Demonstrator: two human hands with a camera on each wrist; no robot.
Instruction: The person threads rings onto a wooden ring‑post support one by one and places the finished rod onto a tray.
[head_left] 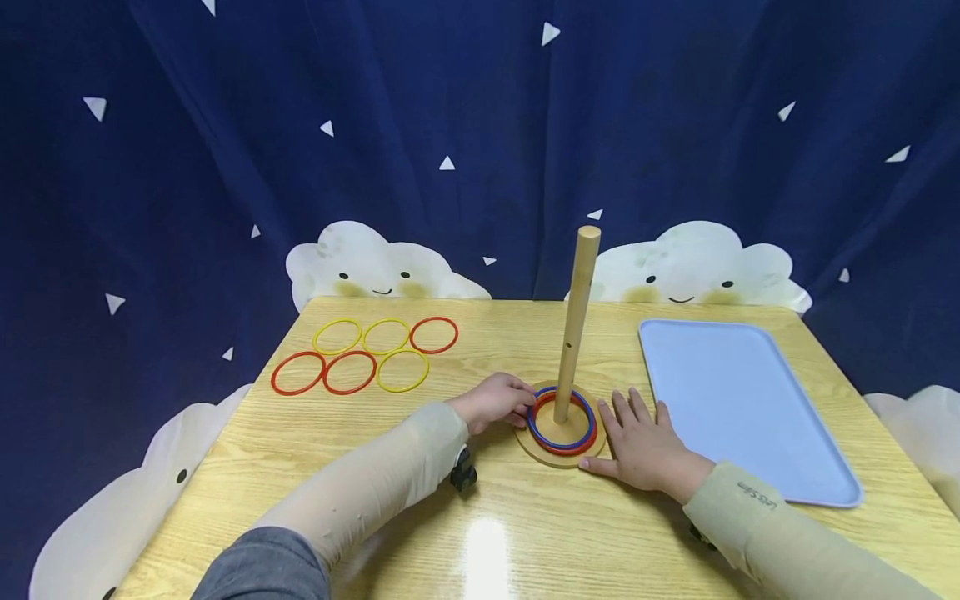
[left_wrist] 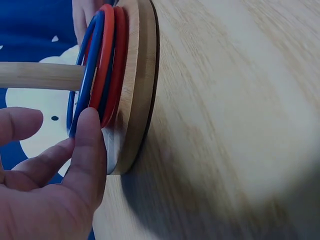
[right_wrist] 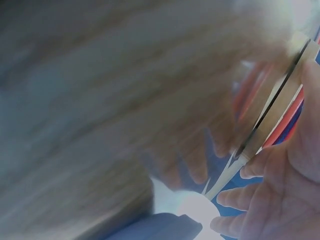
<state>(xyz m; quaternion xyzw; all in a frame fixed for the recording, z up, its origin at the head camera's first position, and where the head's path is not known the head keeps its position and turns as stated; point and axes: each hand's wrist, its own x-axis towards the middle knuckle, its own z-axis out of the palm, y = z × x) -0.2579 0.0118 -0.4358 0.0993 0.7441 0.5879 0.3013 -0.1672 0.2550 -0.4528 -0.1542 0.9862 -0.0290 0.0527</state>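
Observation:
A wooden peg [head_left: 576, 325] rises from a round wooden base [head_left: 536, 450]. Around its foot lie stacked rings, with a blue ring [head_left: 592, 417] on top and red rings [left_wrist: 120, 60] among the blue below it. My left hand [head_left: 497, 402] is at the stack's left side. In the left wrist view its fingertips [left_wrist: 89, 117] touch the outer edges of the rings, its fingers loosely bent. My right hand [head_left: 645, 442] lies spread on the right, the thumb at the base's rim. From the right wrist view, the base [right_wrist: 280, 107] stands beside its fingers.
On the table's left lie several loose rings in two rows, among them a yellow ring [head_left: 403, 371] and a red ring [head_left: 297, 373]. A light blue tray [head_left: 735, 400] lies at the right, close to my right hand. A dark blue curtain [head_left: 465, 83] hangs behind the table.

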